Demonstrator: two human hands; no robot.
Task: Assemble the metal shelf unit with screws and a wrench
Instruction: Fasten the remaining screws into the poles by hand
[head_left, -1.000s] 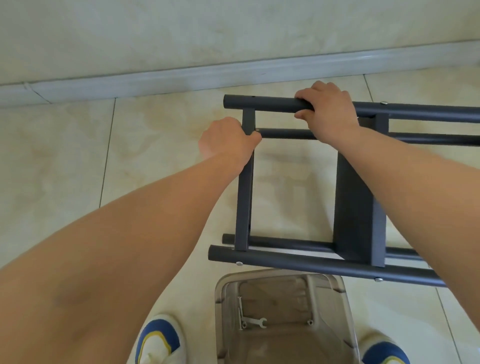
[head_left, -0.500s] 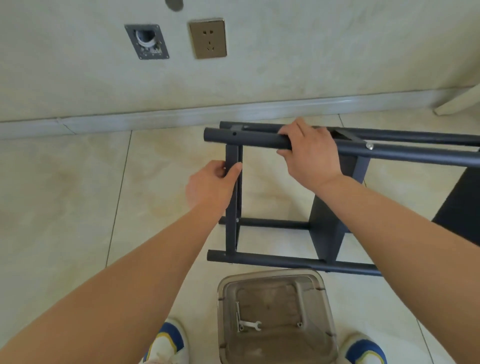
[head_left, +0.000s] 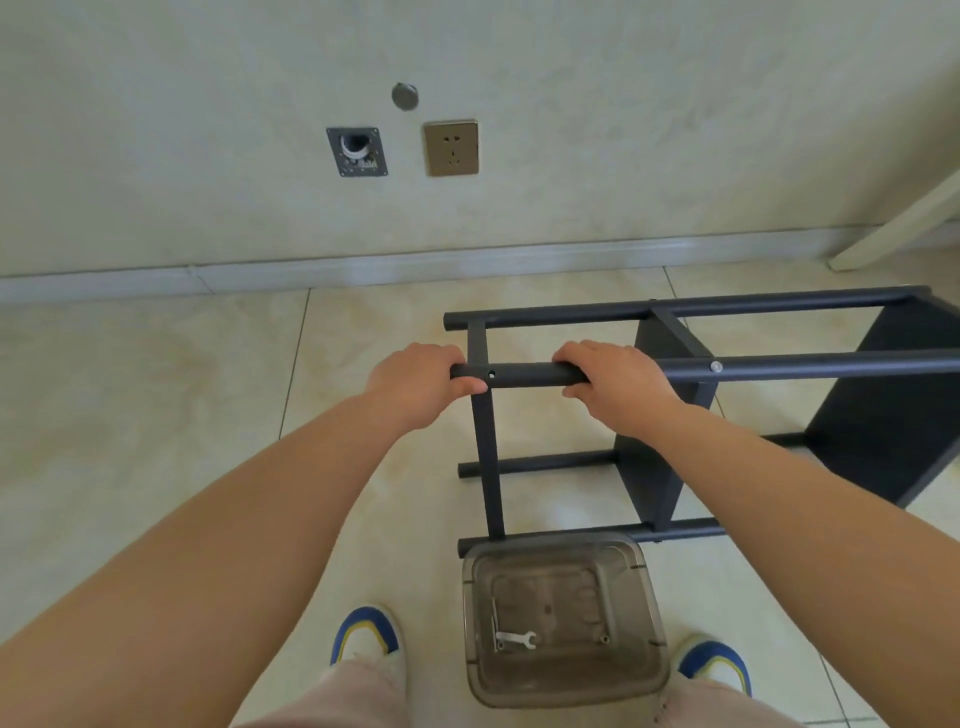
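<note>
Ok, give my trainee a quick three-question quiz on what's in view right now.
1. True or false: both hands grip the same dark tube of the shelf frame.
2. Where does the wrench lie? A) on the floor tiles B) in the clear plastic bin C) in the right hand
3. Fill in: the left hand holds the tube at its ___ end, beside a screw hole.

Key: 1 true, with the right hand further along; 2 B; 3 open.
</note>
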